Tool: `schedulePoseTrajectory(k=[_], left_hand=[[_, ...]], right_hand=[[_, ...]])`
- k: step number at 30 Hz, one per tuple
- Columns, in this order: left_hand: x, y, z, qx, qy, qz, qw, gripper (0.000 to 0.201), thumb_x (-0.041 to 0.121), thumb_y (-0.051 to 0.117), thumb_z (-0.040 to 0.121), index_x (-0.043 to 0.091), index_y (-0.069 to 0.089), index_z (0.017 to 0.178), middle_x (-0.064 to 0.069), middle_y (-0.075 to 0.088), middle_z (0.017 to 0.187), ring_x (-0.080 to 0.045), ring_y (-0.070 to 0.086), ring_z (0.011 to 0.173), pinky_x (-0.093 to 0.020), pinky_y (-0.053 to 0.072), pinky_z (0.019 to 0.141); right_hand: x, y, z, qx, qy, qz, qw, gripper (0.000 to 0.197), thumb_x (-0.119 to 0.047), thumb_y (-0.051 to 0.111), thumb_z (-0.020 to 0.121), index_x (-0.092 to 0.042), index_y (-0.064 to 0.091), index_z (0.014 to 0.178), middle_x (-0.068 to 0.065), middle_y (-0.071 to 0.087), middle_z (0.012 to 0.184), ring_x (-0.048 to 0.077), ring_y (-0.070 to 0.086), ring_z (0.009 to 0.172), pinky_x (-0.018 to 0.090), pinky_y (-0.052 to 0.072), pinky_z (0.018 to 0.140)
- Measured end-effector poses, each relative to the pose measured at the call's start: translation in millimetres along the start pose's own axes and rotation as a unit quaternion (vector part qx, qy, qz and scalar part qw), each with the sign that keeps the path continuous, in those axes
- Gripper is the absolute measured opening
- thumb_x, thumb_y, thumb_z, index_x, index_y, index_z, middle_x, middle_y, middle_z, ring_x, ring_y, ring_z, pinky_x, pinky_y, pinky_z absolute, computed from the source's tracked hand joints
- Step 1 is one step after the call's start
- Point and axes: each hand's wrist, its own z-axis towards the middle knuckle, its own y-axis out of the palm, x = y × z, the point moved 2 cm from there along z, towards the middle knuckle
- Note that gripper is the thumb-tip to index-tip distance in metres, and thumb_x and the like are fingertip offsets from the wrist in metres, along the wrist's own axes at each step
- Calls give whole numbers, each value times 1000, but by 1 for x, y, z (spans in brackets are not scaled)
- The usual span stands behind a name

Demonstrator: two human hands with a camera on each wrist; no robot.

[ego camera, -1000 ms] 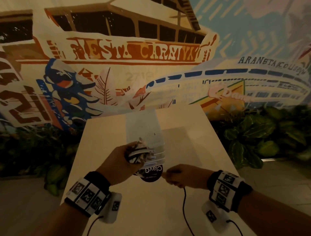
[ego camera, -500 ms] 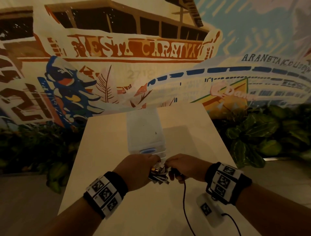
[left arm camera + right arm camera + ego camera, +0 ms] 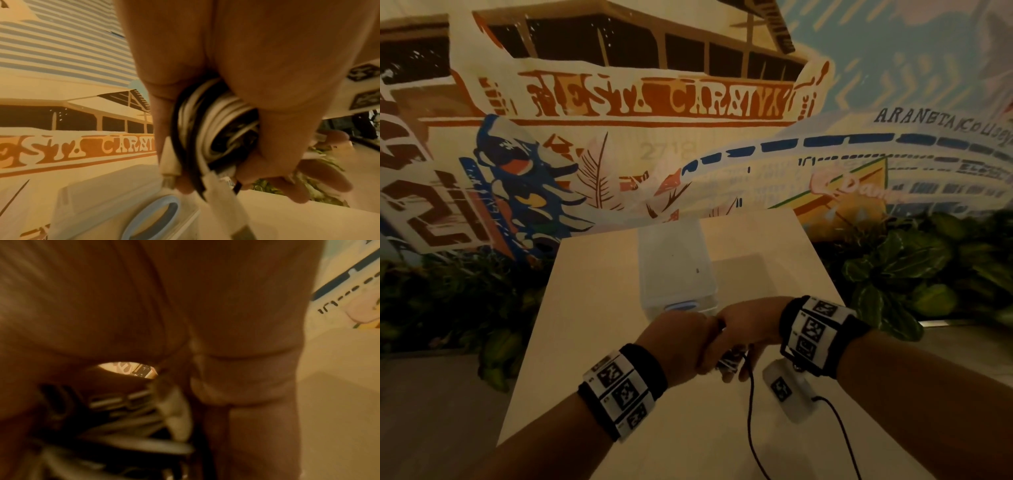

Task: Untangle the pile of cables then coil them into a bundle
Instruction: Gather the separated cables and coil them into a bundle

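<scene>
A coil of white and black cables point(image 3: 213, 126) sits in my left hand point(image 3: 681, 342), whose thumb and fingers point(image 3: 162, 123) curl round it. Two white plugs point(image 3: 170, 164) stick out below the coil. In the head view the cable bundle point(image 3: 729, 361) barely shows between both hands. My right hand point(image 3: 750, 334) presses against the left and curls over the bundle; its wrist view shows blurred dark cables point(image 3: 123, 418) under the palm. One loose black cable point(image 3: 750, 418) trails from the hands toward me across the table point(image 3: 592, 308).
A clear plastic container point(image 3: 674, 267) with a pale blue ring point(image 3: 681, 306) at its near end stands just beyond the hands. Leafy plants point(image 3: 893, 274) flank the narrow table on both sides. A painted mural wall point(image 3: 654, 102) rises behind.
The left hand brought the bundle down from in front of the container toward me. The right hand closed in from the right and now wraps over the bundle.
</scene>
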Motion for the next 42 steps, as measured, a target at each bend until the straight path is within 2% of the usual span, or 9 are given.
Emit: schedulePoseTrajectory(k=[8,13,18,24,28,32,35,38,42], left_hand=[[7,4,-5,-16,-52,-52,997,18,31,50,96,27,66,103,8,70,101,-15,68,89,-30,55,79],[14,2,-11,-1,-83,-72,994,20,30,49,97,25,62,111,6,66,103,-17,66,92,-29,54,78],[12,-15,-20,56,-77,-52,994,86,45,52,100,25,-6,160,6,63,128,-13,65,93,-24,48,68],[-21,-32,-43,129,-47,-48,989,114,80,59,75,42,-10,157,19,59,135,-8,59,115,-28,58,83],[-47,-15,-65,188,-116,-302,927,110,74,78,64,56,15,153,30,56,132,4,55,117,-17,51,92],[-25,10,-66,123,-104,-659,735,89,61,96,42,48,63,123,11,69,124,-19,64,118,-30,56,85],[-7,-5,-46,134,-52,-636,758,51,65,87,56,43,74,100,18,74,108,-18,66,110,-34,52,96],[7,-23,-35,134,30,-650,748,18,30,71,84,19,74,98,20,72,112,-5,66,110,-21,48,100],[4,-22,-28,173,32,-645,744,28,53,72,84,36,73,107,7,73,115,-18,68,110,-43,55,91]], right_hand=[[8,14,10,32,-2,-20,999,8,-10,71,88,-18,69,90,-2,67,83,11,64,76,27,52,69],[8,15,9,68,-4,-48,997,9,-15,73,85,-17,70,93,-4,67,80,12,62,70,27,51,63],[8,16,5,71,-15,28,997,4,-15,69,90,-15,69,94,-3,66,77,16,59,73,30,48,65],[18,15,-4,71,-66,90,991,10,-8,65,92,-18,63,96,2,62,75,15,60,69,29,47,65],[24,9,-12,63,-141,181,971,18,-6,66,80,-11,61,97,11,58,85,19,58,71,28,47,62],[18,13,-16,9,-210,243,947,24,-1,63,68,-12,61,89,0,63,70,15,59,62,25,46,57],[8,24,-13,-49,-238,259,935,35,-3,67,64,-10,64,98,1,65,75,14,60,63,24,47,57],[0,34,-10,-80,-242,245,935,47,-5,66,66,-3,54,111,5,61,76,13,58,62,25,47,60],[-6,30,-11,-77,-252,213,941,56,-10,65,73,8,53,124,10,65,86,20,64,69,34,47,65]])
